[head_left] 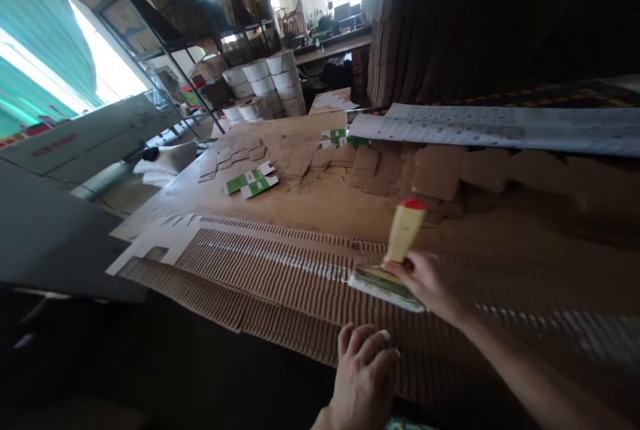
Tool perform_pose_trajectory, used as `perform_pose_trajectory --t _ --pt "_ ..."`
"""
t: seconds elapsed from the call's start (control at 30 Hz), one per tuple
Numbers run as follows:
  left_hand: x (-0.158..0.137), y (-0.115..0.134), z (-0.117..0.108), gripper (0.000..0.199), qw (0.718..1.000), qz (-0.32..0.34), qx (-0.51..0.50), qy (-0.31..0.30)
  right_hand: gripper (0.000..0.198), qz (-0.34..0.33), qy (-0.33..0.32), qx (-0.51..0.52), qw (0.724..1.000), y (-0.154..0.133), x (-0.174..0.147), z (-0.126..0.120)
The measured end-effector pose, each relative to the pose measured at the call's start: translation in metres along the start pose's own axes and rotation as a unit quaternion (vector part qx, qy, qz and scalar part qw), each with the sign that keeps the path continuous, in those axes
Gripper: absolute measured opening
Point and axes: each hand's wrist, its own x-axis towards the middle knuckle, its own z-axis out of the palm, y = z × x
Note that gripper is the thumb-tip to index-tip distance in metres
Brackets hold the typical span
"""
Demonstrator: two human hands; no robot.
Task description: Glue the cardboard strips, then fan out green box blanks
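Observation:
My right hand (420, 280) is closed around the lower handle of a wide glue brush (407, 230). Its handle is pale yellow with a red end, and its broad white bristle edge lies against overlapping cardboard pieces (280, 277) with ridged edges. White wet-looking streaks (300, 263) run along the ridges to the left of the bristles, and fainter ones show to the right. My left hand (363, 370) rests on the near part of the cardboard, fingers bent and slightly apart, with nothing visible in it. Two of its fingertips look white.
Loose brown cardboard pieces (437, 170) lie along the table's far side. Green-and-white flat cartons (251, 180) sit farther left. A long stack of printed white sheets (490, 127) and a tall dark stack (400, 30) stand behind. White rolls (285, 77) are piled beyond the table (300, 127).

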Motion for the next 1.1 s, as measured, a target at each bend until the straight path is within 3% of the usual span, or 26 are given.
perform_pose_trajectory --t 0.1,0.17,0.4,0.6,0.8,1.1 --pt "-0.009 -0.009 0.002 0.013 1.000 -0.014 -0.010 0.009 0.022 -0.011 -0.062 0.011 0.998 -0.025 0.021 0.048" --pt "-0.013 -0.009 0.005 0.013 0.999 -0.017 -0.027 0.025 0.023 0.001 -0.070 0.003 0.998 -0.020 0.022 0.050" --pt "-0.015 0.009 0.014 0.012 0.999 -0.014 -0.037 0.007 0.045 0.073 -0.002 -0.042 0.996 0.040 0.005 -0.021" --pt "-0.014 0.030 0.027 0.014 1.000 -0.020 -0.009 -0.017 0.031 0.039 -0.069 -0.012 0.997 0.038 -0.016 -0.031" --pt "-0.007 0.038 0.028 0.018 0.999 -0.045 -0.013 0.023 0.040 0.065 -0.037 -0.020 0.997 0.071 -0.022 -0.056" --pt "0.001 0.063 0.037 0.024 0.999 -0.038 -0.013 0.023 0.042 0.079 -0.046 -0.021 0.996 0.102 -0.042 -0.099"
